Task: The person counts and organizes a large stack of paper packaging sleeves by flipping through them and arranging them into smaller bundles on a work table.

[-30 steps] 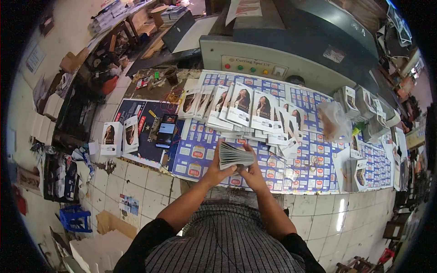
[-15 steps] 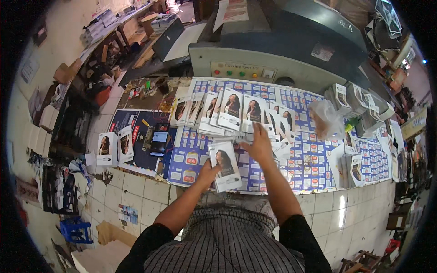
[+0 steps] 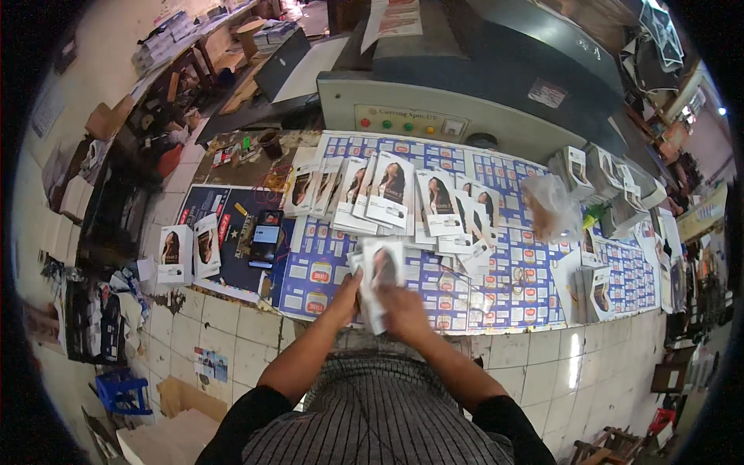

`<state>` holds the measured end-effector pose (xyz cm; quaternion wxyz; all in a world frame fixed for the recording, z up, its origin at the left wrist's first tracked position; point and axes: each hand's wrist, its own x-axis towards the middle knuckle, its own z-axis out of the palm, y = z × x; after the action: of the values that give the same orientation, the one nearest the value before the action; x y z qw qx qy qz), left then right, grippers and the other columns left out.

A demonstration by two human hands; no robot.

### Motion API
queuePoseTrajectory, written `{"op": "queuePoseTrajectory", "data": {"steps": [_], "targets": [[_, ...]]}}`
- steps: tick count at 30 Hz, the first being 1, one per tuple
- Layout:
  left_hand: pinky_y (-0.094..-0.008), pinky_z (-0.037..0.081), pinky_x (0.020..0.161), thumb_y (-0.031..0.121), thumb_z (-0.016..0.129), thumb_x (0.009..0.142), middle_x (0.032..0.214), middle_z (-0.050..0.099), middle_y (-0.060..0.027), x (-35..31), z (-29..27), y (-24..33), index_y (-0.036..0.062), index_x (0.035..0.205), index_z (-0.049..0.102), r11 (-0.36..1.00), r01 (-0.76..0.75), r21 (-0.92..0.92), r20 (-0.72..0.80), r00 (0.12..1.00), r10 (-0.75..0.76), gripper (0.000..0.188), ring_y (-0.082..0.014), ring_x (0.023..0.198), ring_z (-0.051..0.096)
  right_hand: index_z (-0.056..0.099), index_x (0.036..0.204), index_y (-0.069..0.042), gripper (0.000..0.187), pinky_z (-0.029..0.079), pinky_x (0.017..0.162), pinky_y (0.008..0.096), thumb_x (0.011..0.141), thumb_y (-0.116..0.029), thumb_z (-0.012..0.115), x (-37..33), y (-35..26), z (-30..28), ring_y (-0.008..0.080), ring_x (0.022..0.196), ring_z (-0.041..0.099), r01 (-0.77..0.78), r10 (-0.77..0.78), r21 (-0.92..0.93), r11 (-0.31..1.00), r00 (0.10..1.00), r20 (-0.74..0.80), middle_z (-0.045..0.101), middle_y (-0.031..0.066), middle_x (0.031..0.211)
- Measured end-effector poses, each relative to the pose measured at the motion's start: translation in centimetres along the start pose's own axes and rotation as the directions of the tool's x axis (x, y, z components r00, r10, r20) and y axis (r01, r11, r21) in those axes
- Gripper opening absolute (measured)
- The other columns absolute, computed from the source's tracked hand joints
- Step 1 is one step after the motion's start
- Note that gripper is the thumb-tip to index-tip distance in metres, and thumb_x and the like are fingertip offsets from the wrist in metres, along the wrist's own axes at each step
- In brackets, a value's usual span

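A small stack of white printed cartons [image 3: 383, 263], each showing a long-haired figure, is held over the table's near edge. My left hand [image 3: 346, 298] is closed round the left side of this stack. Against its lower right side is my right hand [image 3: 404, 316], slightly blurred, with its fingers closed on the top carton. The top carton sits a little askew over those beneath. Beyond my hands, overlapping piles of the same white cartons [image 3: 390, 186] lie fanned across the table, with another pile [image 3: 439, 203] to their right.
Blue printed sheets [image 3: 422, 298] cover the table. On the left lie a phone [image 3: 266, 239] and two cartons [image 3: 176, 254]. A clear plastic bag [image 3: 552, 205] and stacked cartons [image 3: 601, 170] stand at right. Behind is a large grey machine [image 3: 496, 116] with coloured buttons.
My right hand has come back from the right-hand pile to the stack in my left hand. That pile's top carton has shifted. The held stack looks less even.
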<state>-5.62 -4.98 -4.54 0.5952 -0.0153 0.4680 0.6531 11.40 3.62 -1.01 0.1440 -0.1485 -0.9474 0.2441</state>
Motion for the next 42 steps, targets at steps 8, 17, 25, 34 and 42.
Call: {"op": "queuePoseTrajectory", "data": {"steps": [8,17,25,34,42], "targets": [[-0.0391,0.049,0.087,0.006,0.066,0.085,0.119,0.058,-0.0104,0.3,0.2,-0.5,0.0050,0.134,0.042,0.910,-0.136,0.393,-0.080,0.980,0.182,0.055,-0.0234,0.106,0.059,0.054,0.122,0.004,0.075,0.048,0.092,0.0423,0.070,-0.044,0.081,8.6,12.9,-8.8,0.0368,0.111,0.057,-0.499,0.624,0.403,0.767,0.725,-0.290,0.059,0.0265,0.118],[-0.0361,0.048,0.088,0.003,0.066,0.081,0.116,0.059,-0.0080,0.8,-0.9,-1.7,0.0032,0.131,0.046,0.885,-0.235,0.402,-0.030,0.963,0.269,0.053,-0.0205,0.104,0.058,0.045,0.129,0.011,0.114,0.045,0.100,0.0424,0.052,-0.064,0.083,11.2,16.9,-9.9,0.0400,0.117,0.056,-0.871,0.870,0.047,0.489,0.483,-0.097,0.055,0.0298,0.126],[-0.0357,0.048,0.088,0.002,0.065,0.081,0.116,0.059,-0.0083,1.5,-1.1,-1.8,0.0037,0.130,0.045,0.865,-0.260,0.429,-0.004,0.957,0.290,0.053,-0.0208,0.104,0.059,0.054,0.119,0.009,0.065,0.055,0.077,0.0422,0.067,-0.014,0.086,9.8,17.3,-12.4,0.0287,0.088,0.066,-0.652,0.717,0.748,0.122,0.579,0.388,0.065,0.0165,0.107],[-0.0357,0.050,0.083,0.002,0.066,0.081,0.110,0.061,-0.0062,0.9,-1.0,-1.4,0.0049,0.125,0.050,0.881,-0.230,0.414,0.008,0.969,0.249,0.046,-0.0186,0.100,0.060,0.056,0.119,0.002,0.053,0.052,0.081,0.0386,0.070,0.002,0.074,4.4,17.4,-10.9,0.0237,0.092,0.064,-0.353,0.656,0.902,0.248,0.746,0.112,0.067,0.0102,0.104],[-0.0364,0.051,0.082,0.012,0.068,0.085,0.113,0.061,-0.0081,0.7,-1.6,-0.5,0.0054,0.128,0.049,0.930,-0.120,0.347,-0.029,0.990,0.139,0.048,-0.0194,0.098,0.061,0.057,0.120,0.002,0.047,0.055,0.081,0.0352,0.074,0.002,0.070,-2.3,9.9,-11.3,0.0240,0.089,0.067,-0.424,0.549,0.905,0.016,0.760,0.347,0.068,0.0124,0.107]]}}
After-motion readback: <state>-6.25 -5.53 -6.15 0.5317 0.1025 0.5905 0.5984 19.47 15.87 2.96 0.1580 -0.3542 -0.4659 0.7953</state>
